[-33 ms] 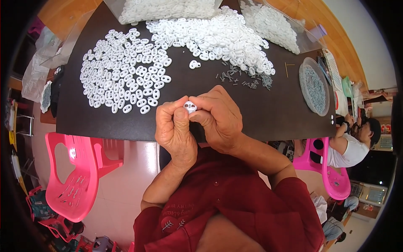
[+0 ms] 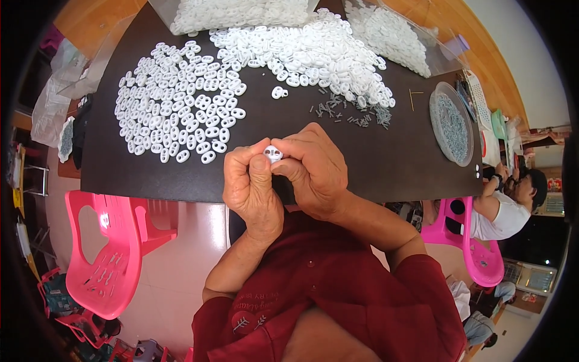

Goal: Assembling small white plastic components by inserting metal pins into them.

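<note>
My left hand [image 2: 253, 184] and my right hand [image 2: 313, 172] meet over the near edge of the dark table. Between their thumbs and fingertips they pinch one small white plastic cord lock [image 2: 273, 154] with two holes showing. Fingers cover its sides and underside. Beyond the hands, a lone white piece with a round end [image 2: 279, 92] lies on the table. To the left spread many similar two-hole cord locks [image 2: 175, 102]. A heap of loose white plastic parts [image 2: 319, 51] lies farther back, with small grey springs [image 2: 356, 113] scattered at its near edge.
Clear bins of white parts [image 2: 241, 15] stand at the back. At the right sits a round tub of springs [image 2: 451, 123], near a thin brass-coloured bent rod [image 2: 412, 99]. Pink chairs [image 2: 111, 253] flank me. Another person [image 2: 503, 208] sits at the far right.
</note>
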### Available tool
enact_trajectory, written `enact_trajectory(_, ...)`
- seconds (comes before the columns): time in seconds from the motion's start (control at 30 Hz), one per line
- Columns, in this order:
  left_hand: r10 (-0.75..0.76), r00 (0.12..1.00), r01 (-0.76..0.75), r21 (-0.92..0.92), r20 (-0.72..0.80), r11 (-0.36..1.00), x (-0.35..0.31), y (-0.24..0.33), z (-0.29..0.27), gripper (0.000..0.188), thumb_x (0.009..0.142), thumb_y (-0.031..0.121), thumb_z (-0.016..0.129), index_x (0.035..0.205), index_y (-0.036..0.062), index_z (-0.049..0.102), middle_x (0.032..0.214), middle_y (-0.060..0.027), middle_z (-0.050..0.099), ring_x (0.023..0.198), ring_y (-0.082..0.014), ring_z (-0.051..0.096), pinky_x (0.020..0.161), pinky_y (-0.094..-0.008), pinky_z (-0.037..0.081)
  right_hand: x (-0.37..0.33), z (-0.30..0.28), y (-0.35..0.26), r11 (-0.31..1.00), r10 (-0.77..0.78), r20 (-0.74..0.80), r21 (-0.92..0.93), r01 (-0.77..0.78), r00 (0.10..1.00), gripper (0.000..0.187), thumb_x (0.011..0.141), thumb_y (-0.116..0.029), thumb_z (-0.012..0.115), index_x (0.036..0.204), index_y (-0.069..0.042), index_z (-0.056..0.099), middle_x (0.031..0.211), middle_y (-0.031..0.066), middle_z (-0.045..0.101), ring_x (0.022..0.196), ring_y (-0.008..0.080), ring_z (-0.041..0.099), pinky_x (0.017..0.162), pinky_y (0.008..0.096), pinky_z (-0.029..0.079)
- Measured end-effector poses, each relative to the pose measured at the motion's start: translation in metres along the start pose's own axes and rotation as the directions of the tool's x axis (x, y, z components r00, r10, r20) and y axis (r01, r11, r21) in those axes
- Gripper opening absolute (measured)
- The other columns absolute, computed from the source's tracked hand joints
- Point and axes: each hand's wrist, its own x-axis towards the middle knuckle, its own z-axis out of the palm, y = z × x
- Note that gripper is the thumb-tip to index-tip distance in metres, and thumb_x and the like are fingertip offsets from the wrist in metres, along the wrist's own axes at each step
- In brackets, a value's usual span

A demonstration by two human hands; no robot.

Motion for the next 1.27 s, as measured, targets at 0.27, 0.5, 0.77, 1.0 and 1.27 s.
enact_trajectory(0.27, -0.043, 0.999, 0.043, -0.001, 0.009, 0.999, -0.002, -0.004, 0.004, 0.016, 0.094, 0.013, 0.052, 0.097, -0.0025, 0.056, 0.088, -0.0028, 0.055, 0.078, -0.0061, 0.046, 0.072, -0.0209, 0.04, -0.004, -0.001, 0.007, 0.999, -0.044, 0.002, -0.026, 0.044, 0.999, 0.023, 0.075, -0.004, 0.068, 0.096, 0.002, 0.06, 0.081, 0.0106, 0.061, 0.062, 0.0219, 0.053, 0.054, 0.0298, 0.042)
enact_trajectory(0.5, -0.095, 0.994, 0.091, 0.079, 0.052, 0.993, 0.005, 0.011, 0.013, 0.021, 0.095, 0.007, 0.045, 0.105, -0.0039, 0.059, 0.099, -0.0066, 0.058, 0.082, -0.0095, 0.053, 0.074, -0.022, 0.044, 0.006, -0.012, 0.002, 0.998, 0.04, -0.03, -0.055, -0.042, 0.999, 0.024, 0.072, -0.004, 0.069, 0.094, -0.003, 0.063, 0.08, 0.0065, 0.062, 0.068, 0.0212, 0.055, 0.061, 0.031, 0.043)
enact_trajectory(0.77, -0.278, 0.943, 0.262, 0.109, 0.185, 0.959, 0.016, 0.009, 0.011, 0.033, 0.092, 0.011, 0.052, 0.122, -0.004, 0.048, 0.092, -0.0083, 0.062, 0.075, -0.0084, 0.055, 0.066, -0.0208, 0.044, 0.061, -0.115, 0.056, 0.884, 0.233, -0.231, -0.355, -0.304, 0.945, 0.012, 0.077, -0.004, 0.066, 0.088, -0.001, 0.064, 0.076, 0.0011, 0.059, 0.066, 0.0083, 0.052, 0.061, 0.0225, 0.044)
enact_trajectory(1.0, -0.101, 0.964, -0.023, 0.459, 0.245, 0.888, 0.054, -0.001, 0.015, 0.013, 0.087, 0.0, 0.055, 0.098, -0.0009, 0.061, 0.08, -0.0079, 0.061, 0.068, -0.0138, 0.055, 0.06, -0.0254, 0.044, 0.136, -0.23, 0.158, 0.475, 0.068, -0.156, -0.863, -0.17, 0.985, 0.021, 0.072, -0.005, 0.066, 0.093, -0.006, 0.067, 0.082, 0.0102, 0.064, 0.073, 0.0232, 0.059, 0.069, 0.0316, 0.047)
enact_trajectory(1.27, 0.1, 0.734, -0.675, 0.705, 0.672, 0.217, 0.091, -0.015, 0.025, 0.025, 0.073, 0.001, 0.061, 0.097, 0.0086, 0.062, 0.081, -0.0094, 0.055, 0.079, -0.0275, 0.054, 0.065, -0.0363, 0.045, 0.081, -0.121, 0.113, 0.782, -0.005, 0.16, -0.615, 0.104, 0.987, 0.026, 0.069, -0.003, 0.068, 0.095, -0.009, 0.066, 0.095, 0.0122, 0.064, 0.094, 0.027, 0.056, 0.085, 0.0367, 0.042)
